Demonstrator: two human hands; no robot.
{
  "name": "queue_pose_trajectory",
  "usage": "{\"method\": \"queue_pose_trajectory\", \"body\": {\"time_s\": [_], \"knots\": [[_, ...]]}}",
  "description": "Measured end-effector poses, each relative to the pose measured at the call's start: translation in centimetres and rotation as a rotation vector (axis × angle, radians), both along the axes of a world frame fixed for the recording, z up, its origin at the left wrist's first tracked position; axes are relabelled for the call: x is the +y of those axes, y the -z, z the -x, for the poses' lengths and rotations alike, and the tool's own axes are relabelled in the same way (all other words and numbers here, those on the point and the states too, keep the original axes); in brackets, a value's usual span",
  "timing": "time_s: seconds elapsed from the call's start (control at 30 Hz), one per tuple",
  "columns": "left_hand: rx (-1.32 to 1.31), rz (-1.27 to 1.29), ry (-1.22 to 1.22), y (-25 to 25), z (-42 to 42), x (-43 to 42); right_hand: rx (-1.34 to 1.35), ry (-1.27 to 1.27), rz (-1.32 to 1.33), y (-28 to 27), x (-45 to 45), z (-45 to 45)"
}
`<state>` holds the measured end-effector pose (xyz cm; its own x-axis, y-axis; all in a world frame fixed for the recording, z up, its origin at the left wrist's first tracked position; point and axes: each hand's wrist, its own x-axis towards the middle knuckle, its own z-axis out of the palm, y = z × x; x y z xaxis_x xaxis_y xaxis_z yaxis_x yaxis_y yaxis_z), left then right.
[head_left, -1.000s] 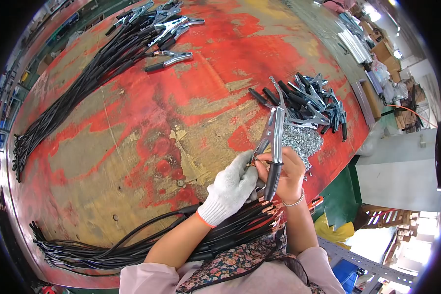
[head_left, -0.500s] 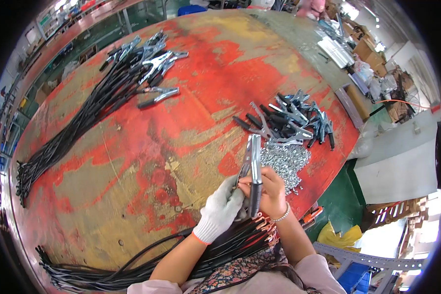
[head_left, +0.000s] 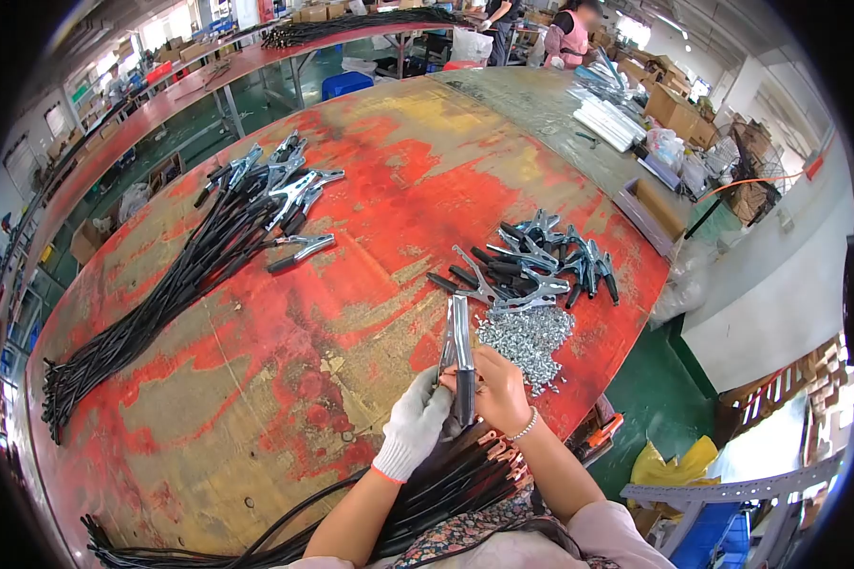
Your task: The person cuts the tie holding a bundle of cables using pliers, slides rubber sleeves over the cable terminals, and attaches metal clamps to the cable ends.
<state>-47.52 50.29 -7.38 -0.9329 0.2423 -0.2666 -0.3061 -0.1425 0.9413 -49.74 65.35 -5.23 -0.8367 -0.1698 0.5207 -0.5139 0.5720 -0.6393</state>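
My left hand (head_left: pixel 416 412), in a white knit glove, is closed around the lower part of a metal spring clamp (head_left: pixel 461 346) with black handle grips. The clamp stands upright, jaws pointing away from me. My bare right hand (head_left: pixel 505 391) is closed against the clamp's handle, its fingertips pinched between the two arms; whatever they hold is hidden. Just past my right hand lies a heap of small silvery screws or rivets (head_left: pixel 529 343). Behind that heap is a pile of loose clamps (head_left: pixel 536 261). Under my forearms lie black cables (head_left: pixel 446 495) with copper lugs (head_left: pixel 498 448).
A bundle of black cables (head_left: pixel 152 294) with clamps on their far ends lies across the left of the worn red table (head_left: pixel 351 218). An open box (head_left: pixel 653 211) is at the right edge. Farther back, a person in pink (head_left: pixel 567 38) stands among benches and cartons.
My view has tilted up, so the table sits lower and more of the background shows. Both hands remain on the clamp with nearly the same grip.
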Motion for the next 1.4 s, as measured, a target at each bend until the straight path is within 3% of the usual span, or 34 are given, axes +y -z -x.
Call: {"method": "queue_pose_trajectory", "body": {"time_s": [0.17,0.37,0.53,0.6,0.7,0.77,0.87,1.13,1.23,1.4], "knots": [[0.023,-0.019,0.003,0.5,-0.1,-0.1,0.071,-0.017,-0.004,0.1,-0.4,-0.5],[0.091,0.082,-0.005,0.1,0.0,-0.1,-0.106,0.068,0.048,0.4,-0.7,-0.6],[0.104,0.129,-0.027,0.1,-0.1,-0.1,0.002,-0.013,0.095,0.7,-0.6,-0.6],[0.089,0.147,-0.023,-1.0,-0.4,-0.2,-0.074,0.009,0.111,1.1,-0.4,-0.6],[0.057,-0.032,-0.004,-1.9,-0.7,-0.1,-0.276,0.076,0.126,1.2,-0.4,-1.1],[0.038,0.074,-0.013,-1.6,-0.4,-0.1,0.006,0.038,0.052,-0.1,-0.6,-1.2],[0.025,0.080,-0.034,-1.5,-0.3,-0.3,0.107,0.008,-0.013,0.9,0.2,-0.9],[-0.019,0.017,-0.003,-2.5,-0.1,-0.4,0.134,-0.007,-0.076,1.4,1.4,-0.8],[-0.067,0.038,-0.004,-2.9,-0.3,-0.3,0.100,-0.042,-0.179,-1.0,-0.1,-1.2],[-0.011,0.067,-0.015,-1.9,-0.2,-0.2,0.090,0.008,-0.138,0.4,0.8,-1.1]]}}
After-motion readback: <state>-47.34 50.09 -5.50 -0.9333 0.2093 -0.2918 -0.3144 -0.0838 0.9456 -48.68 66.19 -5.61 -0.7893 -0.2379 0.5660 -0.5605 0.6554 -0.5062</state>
